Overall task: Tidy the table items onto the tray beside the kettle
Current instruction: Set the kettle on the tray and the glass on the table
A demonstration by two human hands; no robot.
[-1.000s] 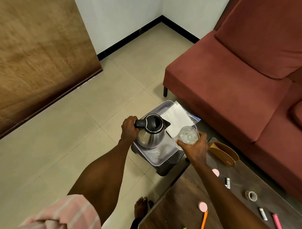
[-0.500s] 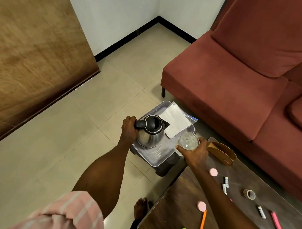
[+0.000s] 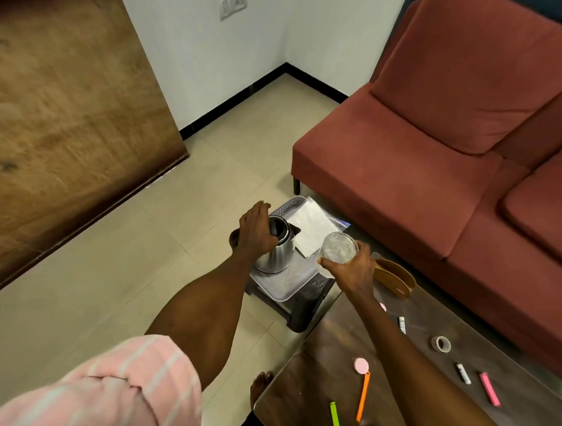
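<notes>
A steel kettle (image 3: 276, 256) with a black lid stands on the pale grey tray (image 3: 284, 287), which sits on a dark stool (image 3: 304, 310) beside the table. My left hand (image 3: 256, 228) lies over the kettle's lid and handle, fingers stretched forward. My right hand (image 3: 351, 271) grips a clear glass (image 3: 338, 250) from below, holding it tilted above the tray's right edge. White paper in a clear bag (image 3: 312, 227) lies on the tray's far half.
On the dark glossy table (image 3: 341, 347) lie a brown holder (image 3: 395, 277), a tape roll (image 3: 441, 343), a pink disc (image 3: 361, 365), orange (image 3: 363, 396) and green (image 3: 335, 418) strips, small white tubes (image 3: 463, 372) and a pink marker (image 3: 490, 393). A red sofa (image 3: 431, 175) stands right; my foot (image 3: 262, 385) is under the table edge.
My left hand has shifted from gripping the kettle's handle to lying over its top. The glass in my right hand has stayed near the tray's right edge. My head has lifted.
</notes>
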